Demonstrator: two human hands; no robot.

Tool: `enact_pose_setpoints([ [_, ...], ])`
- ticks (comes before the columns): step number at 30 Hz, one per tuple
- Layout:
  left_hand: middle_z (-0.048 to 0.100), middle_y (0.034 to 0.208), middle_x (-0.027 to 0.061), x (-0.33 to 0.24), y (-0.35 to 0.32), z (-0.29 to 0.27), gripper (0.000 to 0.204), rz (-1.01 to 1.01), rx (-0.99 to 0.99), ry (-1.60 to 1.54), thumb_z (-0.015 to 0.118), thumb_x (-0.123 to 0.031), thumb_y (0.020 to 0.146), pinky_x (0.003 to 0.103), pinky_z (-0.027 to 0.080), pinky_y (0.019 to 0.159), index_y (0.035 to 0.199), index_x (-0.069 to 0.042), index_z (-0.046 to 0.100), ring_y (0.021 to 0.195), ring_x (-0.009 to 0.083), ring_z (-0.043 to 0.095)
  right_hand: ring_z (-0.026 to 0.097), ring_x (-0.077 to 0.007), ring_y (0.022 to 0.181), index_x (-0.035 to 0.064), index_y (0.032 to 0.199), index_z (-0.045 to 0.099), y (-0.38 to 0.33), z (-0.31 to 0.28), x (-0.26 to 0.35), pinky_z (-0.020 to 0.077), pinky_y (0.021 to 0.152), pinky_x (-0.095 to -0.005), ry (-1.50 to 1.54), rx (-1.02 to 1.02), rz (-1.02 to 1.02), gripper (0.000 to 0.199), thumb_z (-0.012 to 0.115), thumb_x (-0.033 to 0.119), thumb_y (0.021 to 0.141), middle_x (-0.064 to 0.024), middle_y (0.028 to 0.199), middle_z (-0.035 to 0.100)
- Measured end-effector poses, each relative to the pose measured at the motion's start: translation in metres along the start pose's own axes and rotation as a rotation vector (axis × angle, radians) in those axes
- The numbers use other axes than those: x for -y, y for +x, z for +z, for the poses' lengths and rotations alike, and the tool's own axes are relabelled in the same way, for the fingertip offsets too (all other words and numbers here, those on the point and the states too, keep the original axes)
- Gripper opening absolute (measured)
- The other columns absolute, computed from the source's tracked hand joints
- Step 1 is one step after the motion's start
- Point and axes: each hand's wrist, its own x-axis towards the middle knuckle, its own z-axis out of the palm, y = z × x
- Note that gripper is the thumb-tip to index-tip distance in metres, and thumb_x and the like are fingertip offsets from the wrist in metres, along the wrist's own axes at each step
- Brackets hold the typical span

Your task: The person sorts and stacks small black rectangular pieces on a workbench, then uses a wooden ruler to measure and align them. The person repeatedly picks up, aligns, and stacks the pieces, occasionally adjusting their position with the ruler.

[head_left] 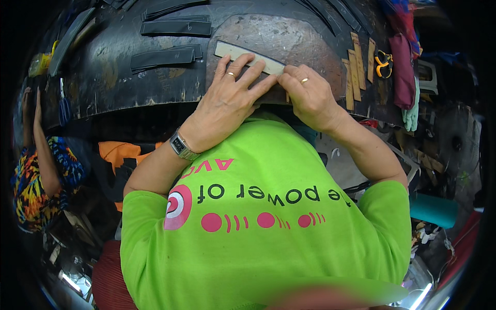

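My left hand [227,101] lies flat with its fingers spread, pressing down on a long beige ruler [233,51]. The ruler lies slantwise on a worn brown cutting board [289,33] set into a black workbench [108,77]. My right hand [310,95] is curled at the ruler's right end, fingertips pinched against its edge. A thin brown sliver of a tool [287,96] shows under it; the rest is hidden. Both hands wear a ring, and the left wrist carries a metal watch [182,145].
Black strips [165,57] lie left of the board and tan strips [355,67] right of it. Orange-handled scissors [383,63] and a maroon cloth [403,67] sit at the far right. Another person in a colourful garment [36,181] is at the left. A teal roll [434,209] lies lower right.
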Motion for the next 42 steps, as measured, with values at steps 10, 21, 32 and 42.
enact_pose_setpoints([
  [10, 0.049, 0.139, 0.0116, 0.0, 0.001, 0.0, 0.071, -0.005, -0.002, -0.006, 0.078, -0.014, 0.077, 0.055, 0.03, 0.116, 0.143, -0.019, 0.052, 0.137, 0.0322, 0.041, 0.063, -0.0084, 0.077, 0.0004, 0.111, 0.061, -0.014, -0.005, -0.015, 0.0513, 0.071, -0.0244, 0.795, -0.093, 0.71, 0.012, 0.059, 0.003, 0.099, -0.0035, 0.089, 0.067],
  [21, 0.05, 0.136, 0.011, 0.001, 0.0, 0.001, 0.067, 0.0, -0.043, -0.054, 0.078, -0.012, 0.076, 0.054, 0.03, 0.115, 0.139, -0.017, 0.055, 0.135, 0.032, 0.042, 0.063, -0.0323, 0.076, 0.002, 0.1, 0.061, -0.002, -0.003, 0.008, 0.0522, 0.067, -0.0412, 0.094, 0.033, 0.067, 0.024, 0.064, 0.001, 0.076, -0.0136, 0.082, 0.059],
  [32, 0.049, 0.137, 0.0112, 0.002, 0.0, 0.0, 0.065, 0.01, -0.045, -0.055, 0.079, -0.015, 0.077, 0.053, 0.03, 0.115, 0.138, -0.015, 0.056, 0.135, 0.0326, 0.042, 0.07, -0.028, 0.082, 0.0031, 0.108, 0.062, 0.004, -0.013, -0.008, 0.0537, 0.075, -0.0343, 0.208, -0.108, 0.487, 0.014, 0.064, 0.003, 0.094, -0.0171, 0.09, 0.069],
  [42, 0.057, 0.131, 0.0143, 0.031, 0.006, -0.015, 0.05, -0.058, -0.13, -0.332, 0.078, -0.016, 0.083, 0.041, 0.046, 0.105, 0.13, -0.007, 0.063, 0.126, 0.0339, 0.052, 0.064, -0.037, 0.093, 0.0011, 0.109, 0.064, 0.005, -0.015, -0.002, 0.0513, 0.081, -0.0396, 0.198, 0.103, 0.469, 0.021, 0.068, 0.013, 0.091, -0.0172, 0.104, 0.059],
])
